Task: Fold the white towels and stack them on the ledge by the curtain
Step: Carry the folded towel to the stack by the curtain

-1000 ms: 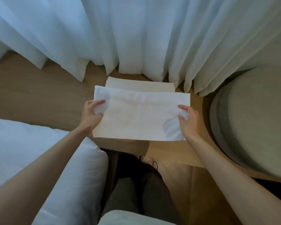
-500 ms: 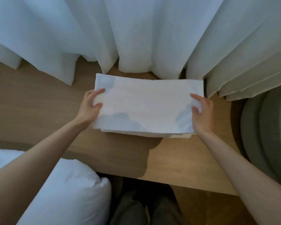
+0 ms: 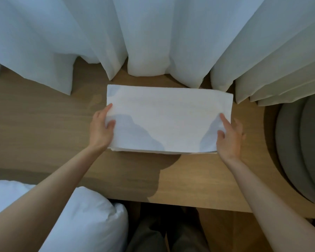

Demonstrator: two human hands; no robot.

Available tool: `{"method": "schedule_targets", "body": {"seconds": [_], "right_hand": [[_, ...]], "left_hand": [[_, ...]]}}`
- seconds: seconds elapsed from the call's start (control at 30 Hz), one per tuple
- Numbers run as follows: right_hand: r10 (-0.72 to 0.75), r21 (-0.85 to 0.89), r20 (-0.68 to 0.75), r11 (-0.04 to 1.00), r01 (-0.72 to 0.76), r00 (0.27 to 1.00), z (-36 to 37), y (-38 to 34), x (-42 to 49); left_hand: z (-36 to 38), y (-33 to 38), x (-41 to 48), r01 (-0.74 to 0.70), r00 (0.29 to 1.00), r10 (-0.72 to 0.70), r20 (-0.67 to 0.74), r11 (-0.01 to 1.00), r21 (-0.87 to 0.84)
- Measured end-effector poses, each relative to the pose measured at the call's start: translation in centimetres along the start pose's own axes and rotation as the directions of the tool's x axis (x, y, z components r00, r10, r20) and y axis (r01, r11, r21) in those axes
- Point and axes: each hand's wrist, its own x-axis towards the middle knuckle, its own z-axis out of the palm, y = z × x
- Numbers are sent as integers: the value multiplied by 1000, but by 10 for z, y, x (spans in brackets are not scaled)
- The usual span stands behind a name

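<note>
Folded towel (image 3: 169, 119) lies flat on a lower towel (image 3: 116, 150), on the ledge (image 3: 44, 124) just in front of the curtain (image 3: 153, 33). Left hand (image 3: 100, 130) and right hand (image 3: 229, 139) at its short ends: fingers fairly straight, thumb and forefinger resting on top, no pinch.

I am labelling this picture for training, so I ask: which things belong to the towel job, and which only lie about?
Job: top towel, lower towel peeking out beneath it, ledge, curtain, left hand and right hand, both at the top towel's ends.
Lying about: white pillow, grey round seat.
</note>
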Motion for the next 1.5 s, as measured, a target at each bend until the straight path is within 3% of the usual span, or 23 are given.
{"method": "schedule_targets", "body": {"seconds": [0.07, 0.13, 0.2, 0.27, 0.4, 0.53, 0.63, 0.87, 0.97, 1.1, 1.23, 1.33, 1.5], "right_hand": [[16, -168, -27, 986, -20, 999, 1, -7, -4], [-112, -310, -63, 947, 88, 992, 5, -21, -7], [-267, -389, 10, 887, 249, 964, 16, -38, -9], [-346, -423, 138, 826, 372, 928, 35, -55, -9], [-353, -504, 261, 744, 438, 899, 61, -55, 9], [-298, -560, 179, 753, 346, 938, 51, -13, 35], [-249, -531, 71, 810, 248, 966, 54, 0, 38], [-283, -514, 30, 818, 257, 959, 64, 4, 43], [-258, -510, 82, 819, 263, 963, 58, 0, 40], [-189, -471, 209, 841, 268, 960, 40, -5, 25], [-118, -231, 338, 951, 204, 934, 7, -12, -6], [-90, 3, 228, 996, 91, 969, -24, -15, -36], [-31, 120, 50, 993, 25, 998, -74, -4, -80]], "left_hand": [[1, 8, -8, -4, 997, 22, -80, 976, 217], [8, 24, -16, -150, 971, 204, -126, 927, 345], [26, 46, -23, -346, 922, 386, -40, 863, 368], [55, 64, -28, -467, 879, 467, 96, 805, 365], [90, 61, -13, -429, 901, 388, 192, 736, 523], [70, 24, 18, -358, 925, 366, 104, 746, 561], [60, 6, 24, -353, 923, 378, 64, 771, 530], [67, 1, 29, -376, 911, 412, 30, 799, 469], [62, 8, 24, -362, 921, 386, 50, 804, 472], [53, 23, 1, -276, 961, 238, 141, 848, 453], [32, 46, -37, -299, 927, 128, 353, 821, 486], [13, 77, -62, -398, 901, 234, 366, 782, 480], [9, 132, -113, -601, 792, 423, 441, 670, 436]]}}
